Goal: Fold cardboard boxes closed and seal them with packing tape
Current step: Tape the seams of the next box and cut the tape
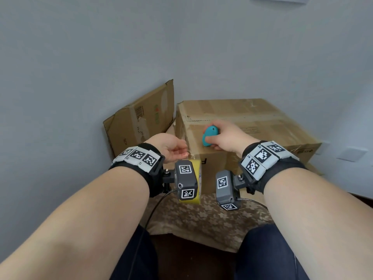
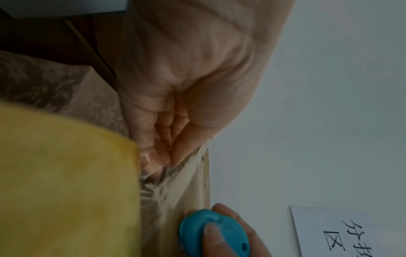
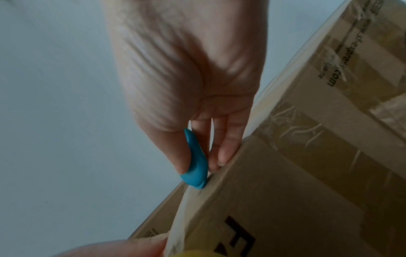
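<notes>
A closed cardboard box (image 1: 242, 122) stands on a patterned cloth, with clear tape along its top seam. My right hand (image 1: 214, 138) grips a small teal cutter (image 1: 210, 135) and holds its tip against the box's front top edge near the left corner. In the right wrist view the cutter (image 3: 195, 167) touches that edge of the box (image 3: 285, 191). My left hand (image 1: 181, 152) is just left of the corner and pinches a strip of clear packing tape (image 2: 153, 187) running down the box. A yellow tape roll (image 1: 196, 178) hangs below it, large in the left wrist view (image 2: 66, 182).
A flattened cardboard box (image 1: 141, 122) leans on the wall to the left of the closed box. The floral cloth (image 1: 201, 219) covers the surface in front of my knees. The grey wall is close behind, with a white socket plate (image 1: 352, 153) at the right.
</notes>
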